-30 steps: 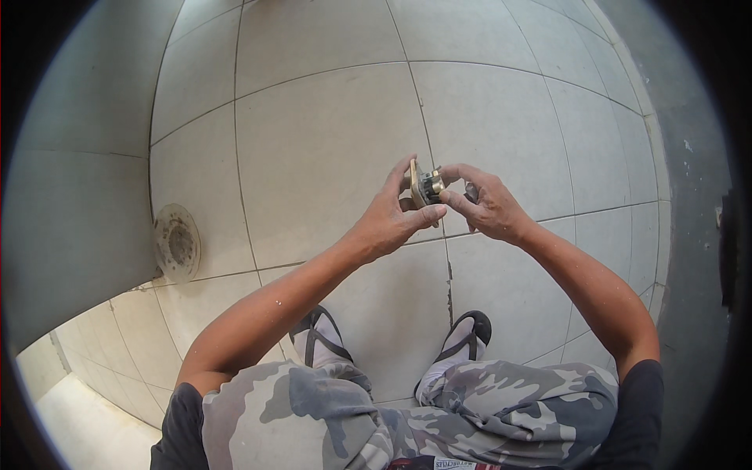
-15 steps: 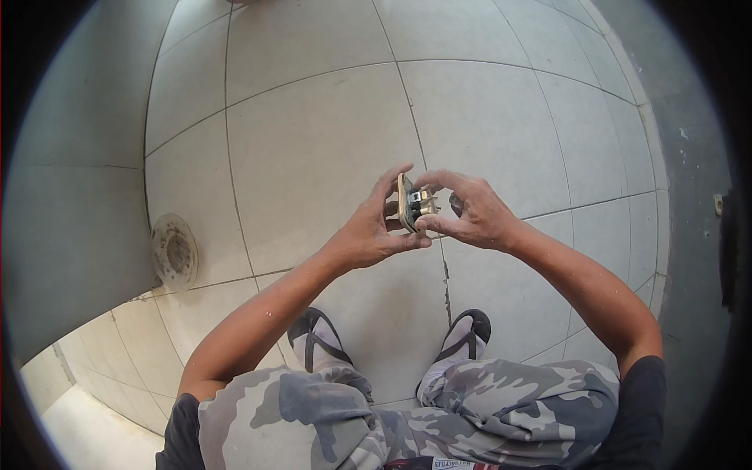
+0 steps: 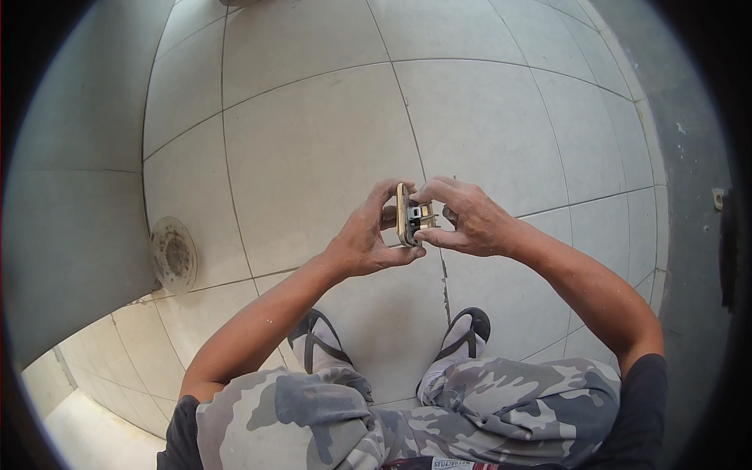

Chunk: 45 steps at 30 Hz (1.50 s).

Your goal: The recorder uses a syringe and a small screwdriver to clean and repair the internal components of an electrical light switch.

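My left hand (image 3: 368,235) grips a small square-edged, gold-rimmed plate fitting (image 3: 406,213) by its edges, held upright on its side above the floor. A cluster of metal and dark components (image 3: 423,217) sticks out from the plate's right face. My right hand (image 3: 462,219) closes on that component side with fingertips and thumb at its upper and lower parts. A small dark metal object (image 3: 448,214) shows inside the curl of my right fingers; I cannot make out what it is.
Pale floor tiles (image 3: 305,141) surround my sandaled feet (image 3: 460,345). A round, stained disc (image 3: 174,254) lies beside a grey panel (image 3: 74,243) on the left. A grey strip (image 3: 689,141) runs along the right, with a dark object (image 3: 727,251) at its rim.
Both hands and the fitting have moved down and slightly left in the picture. The plate now stands more squarely side-on, and my right fingers have closed in nearer its face.
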Tool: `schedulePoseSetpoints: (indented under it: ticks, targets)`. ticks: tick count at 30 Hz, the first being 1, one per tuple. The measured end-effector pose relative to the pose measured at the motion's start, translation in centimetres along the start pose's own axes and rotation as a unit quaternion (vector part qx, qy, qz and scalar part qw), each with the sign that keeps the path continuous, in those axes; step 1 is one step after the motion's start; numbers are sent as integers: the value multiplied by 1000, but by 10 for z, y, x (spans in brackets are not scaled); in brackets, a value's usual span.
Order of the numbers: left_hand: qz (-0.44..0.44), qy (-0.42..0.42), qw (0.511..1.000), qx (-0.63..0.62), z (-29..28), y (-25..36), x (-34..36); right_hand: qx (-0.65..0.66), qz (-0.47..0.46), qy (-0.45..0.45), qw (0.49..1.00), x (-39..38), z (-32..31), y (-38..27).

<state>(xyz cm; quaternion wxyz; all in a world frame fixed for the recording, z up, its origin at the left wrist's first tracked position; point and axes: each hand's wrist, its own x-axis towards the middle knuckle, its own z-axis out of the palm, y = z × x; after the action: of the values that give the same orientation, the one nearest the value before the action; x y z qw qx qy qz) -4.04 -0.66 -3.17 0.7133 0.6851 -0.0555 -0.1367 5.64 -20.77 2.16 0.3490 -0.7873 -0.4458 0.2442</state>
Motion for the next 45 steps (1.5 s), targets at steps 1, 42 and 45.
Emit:
schedulePoseSetpoints:
  ticks: [1,42,45]
  targets:
    - [21,-2,1000,-9,0,-1,-1,0,0,0,1000,-1,0,-1]
    - [117,-6,989,92,-2,27,1,10,-53,17,998,-14,-8,-13]
    - [107,-14,992,61,-2,30,2,15,-31,14,999,-15,-8,-12]
